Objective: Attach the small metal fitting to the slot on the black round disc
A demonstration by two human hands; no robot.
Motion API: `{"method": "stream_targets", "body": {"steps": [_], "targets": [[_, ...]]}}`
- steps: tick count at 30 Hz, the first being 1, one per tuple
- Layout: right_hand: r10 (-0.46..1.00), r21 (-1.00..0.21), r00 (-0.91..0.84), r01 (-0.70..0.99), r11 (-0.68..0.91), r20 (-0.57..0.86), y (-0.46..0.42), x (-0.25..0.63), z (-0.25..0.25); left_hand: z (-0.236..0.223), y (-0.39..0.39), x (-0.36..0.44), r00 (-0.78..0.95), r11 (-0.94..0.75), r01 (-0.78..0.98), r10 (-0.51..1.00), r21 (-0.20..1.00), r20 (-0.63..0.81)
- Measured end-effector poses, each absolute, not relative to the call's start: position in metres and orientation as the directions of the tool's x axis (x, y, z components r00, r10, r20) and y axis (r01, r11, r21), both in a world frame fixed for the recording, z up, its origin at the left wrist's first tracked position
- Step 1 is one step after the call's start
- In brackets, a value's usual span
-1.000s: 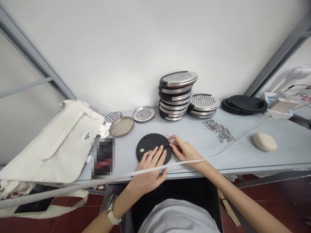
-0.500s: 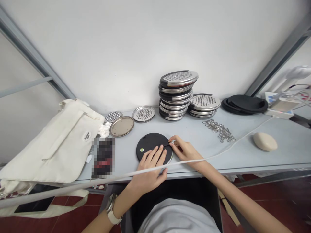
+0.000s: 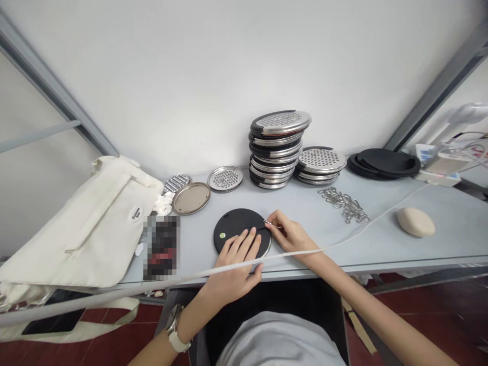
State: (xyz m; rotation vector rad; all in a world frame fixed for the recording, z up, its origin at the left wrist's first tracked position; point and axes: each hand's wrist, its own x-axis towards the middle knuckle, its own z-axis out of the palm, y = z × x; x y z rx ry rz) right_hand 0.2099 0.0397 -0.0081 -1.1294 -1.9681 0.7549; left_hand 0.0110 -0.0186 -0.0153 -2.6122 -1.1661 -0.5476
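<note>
A round black disc with a green-and-white sticker lies on the table near its front edge, a metallic rim showing at its lower right. My left hand rests flat on the disc, fingers stretched out. At the disc's right edge, my right hand pinches a small metal wire clip, its tip touching the disc. The fingers partly hide the clip's shape. Loose metal clips lie in a pile to the right, beyond that hand.
Behind stand a tall stack of round graters and a lower stack. Black discs lie at the right, near a cream rounded object. A white cable crosses in front. A cream bag fills the left.
The clip in my right fingers has turned and now shows as a thin, flatter line against the disc's edge. My left hand stays in place.
</note>
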Motion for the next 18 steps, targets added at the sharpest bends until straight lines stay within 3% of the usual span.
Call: {"method": "stream_targets", "body": {"steps": [13,18], "targets": [[0.833,-0.665,-0.319,0.502,0.553,0.453,0.0434,0.2119,-0.0099,-0.0154,-0.0191,0.01,0.617,-0.655,0.755,0.686,-0.042,0.386],[0.839,-0.656,-0.317,0.523,0.544,0.443,0.0436,0.2117,-0.0075,-0.0156,-0.0189,0.0099,0.616,-0.652,0.757,0.691,-0.042,0.379]]}}
